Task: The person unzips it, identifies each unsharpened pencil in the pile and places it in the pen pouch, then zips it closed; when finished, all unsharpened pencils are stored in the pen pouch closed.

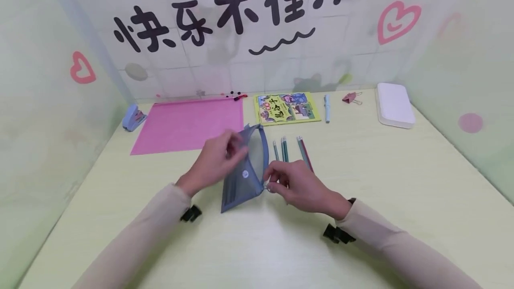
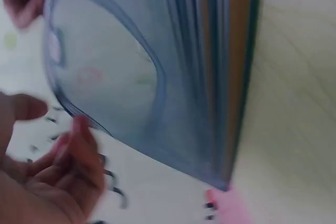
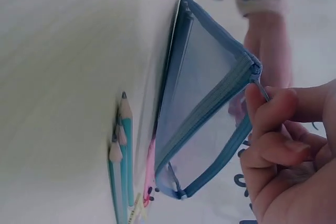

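Observation:
A blue mesh zip pouch (image 1: 245,175) stands tilted on the pale green table (image 1: 257,244), its mouth partly open. My left hand (image 1: 234,146) grips the pouch's upper left side. My right hand (image 1: 268,182) pinches the zipper pull (image 3: 261,85) at the pouch's (image 3: 205,103) near corner between thumb and forefinger. In the blurred left wrist view the pouch (image 2: 157,66) fills the frame, with my left fingers (image 2: 79,150) at its edge. Several teal and red pencils (image 1: 287,148) lie on the table just beyond my right hand, also seen as pencils (image 3: 123,145) in the right wrist view.
A pink zip folder (image 1: 188,124) lies at the back left with a blue stapler (image 1: 133,117) beside it. A green booklet (image 1: 286,107), a pale pen (image 1: 327,108), a pink binder clip (image 1: 351,97) and a white box (image 1: 394,104) line the back. Walls enclose three sides.

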Motion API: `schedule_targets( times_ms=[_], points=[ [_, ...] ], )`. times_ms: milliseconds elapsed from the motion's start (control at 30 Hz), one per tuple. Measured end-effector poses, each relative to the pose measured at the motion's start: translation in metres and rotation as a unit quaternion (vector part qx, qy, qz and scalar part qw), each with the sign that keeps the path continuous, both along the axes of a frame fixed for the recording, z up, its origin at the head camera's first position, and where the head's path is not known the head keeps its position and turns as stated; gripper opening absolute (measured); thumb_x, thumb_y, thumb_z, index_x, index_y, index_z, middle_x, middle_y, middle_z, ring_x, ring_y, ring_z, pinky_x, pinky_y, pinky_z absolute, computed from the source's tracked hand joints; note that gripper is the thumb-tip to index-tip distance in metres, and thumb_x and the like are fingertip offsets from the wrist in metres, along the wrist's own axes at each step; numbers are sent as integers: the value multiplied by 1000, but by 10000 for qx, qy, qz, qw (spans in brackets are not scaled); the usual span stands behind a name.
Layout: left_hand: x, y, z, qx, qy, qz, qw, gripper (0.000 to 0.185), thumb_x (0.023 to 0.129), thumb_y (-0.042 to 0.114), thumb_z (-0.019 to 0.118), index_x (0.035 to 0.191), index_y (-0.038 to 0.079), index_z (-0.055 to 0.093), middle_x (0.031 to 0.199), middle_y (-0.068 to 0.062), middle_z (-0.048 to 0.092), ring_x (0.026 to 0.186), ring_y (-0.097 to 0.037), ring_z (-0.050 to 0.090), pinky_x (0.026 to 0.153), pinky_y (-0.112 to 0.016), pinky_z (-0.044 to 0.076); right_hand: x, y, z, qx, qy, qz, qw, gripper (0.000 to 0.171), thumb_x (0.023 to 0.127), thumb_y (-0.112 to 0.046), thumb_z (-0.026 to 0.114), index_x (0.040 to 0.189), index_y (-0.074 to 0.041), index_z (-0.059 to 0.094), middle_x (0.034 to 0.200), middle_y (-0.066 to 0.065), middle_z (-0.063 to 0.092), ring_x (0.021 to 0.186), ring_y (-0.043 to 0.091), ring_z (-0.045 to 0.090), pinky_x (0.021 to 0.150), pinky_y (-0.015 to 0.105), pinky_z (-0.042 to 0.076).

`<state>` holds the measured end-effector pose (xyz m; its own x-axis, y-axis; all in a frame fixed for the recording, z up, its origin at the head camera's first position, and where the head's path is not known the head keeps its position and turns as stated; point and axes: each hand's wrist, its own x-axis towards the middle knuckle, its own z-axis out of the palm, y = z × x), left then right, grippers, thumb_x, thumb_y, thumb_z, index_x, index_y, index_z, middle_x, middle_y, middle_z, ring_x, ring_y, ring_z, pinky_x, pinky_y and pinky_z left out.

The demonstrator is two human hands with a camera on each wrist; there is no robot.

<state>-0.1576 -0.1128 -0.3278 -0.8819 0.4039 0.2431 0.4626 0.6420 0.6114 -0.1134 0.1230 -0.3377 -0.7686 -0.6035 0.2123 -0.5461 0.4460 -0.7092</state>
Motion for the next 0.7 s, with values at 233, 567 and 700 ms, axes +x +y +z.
schedule_targets(
  times_ms=[233, 567, 700],
  points=[
    [67, 7, -5, -2118, 2830, -458, 9343, 41, 79, 46, 81, 93, 11, 65, 79, 2, 64, 64, -6, 56, 54, -16, 49, 3, -6, 5, -96, 559, 299, 9979, 9, 93, -5, 68, 102, -7, 67, 80, 4, 74, 54, -6, 47, 52, 17, 46],
    [85, 18, -21, -1819, 4816, -311, 8567, 27, 99, 7, 47, 78, 2, 63, 62, -2, 57, 53, -11, 54, 46, -23, 49, -4, -12, 13, -108, 850, 679, 9940, 13, 91, -6, 72, 103, -7, 76, 82, 1, 76, 56, -7, 46, 51, 15, 43],
    [90, 17, -19, -1884, 5144, -371, 8358, 39, 102, 1, 32, 79, 1, 64, 63, -3, 58, 54, -12, 52, 47, -23, 49, -18, -13, 15, -105, 837, 830, 9930, 12, 90, -7, 73, 101, -7, 79, 85, 2, 78, 55, -6, 47, 51, 15, 44]
  ],
)
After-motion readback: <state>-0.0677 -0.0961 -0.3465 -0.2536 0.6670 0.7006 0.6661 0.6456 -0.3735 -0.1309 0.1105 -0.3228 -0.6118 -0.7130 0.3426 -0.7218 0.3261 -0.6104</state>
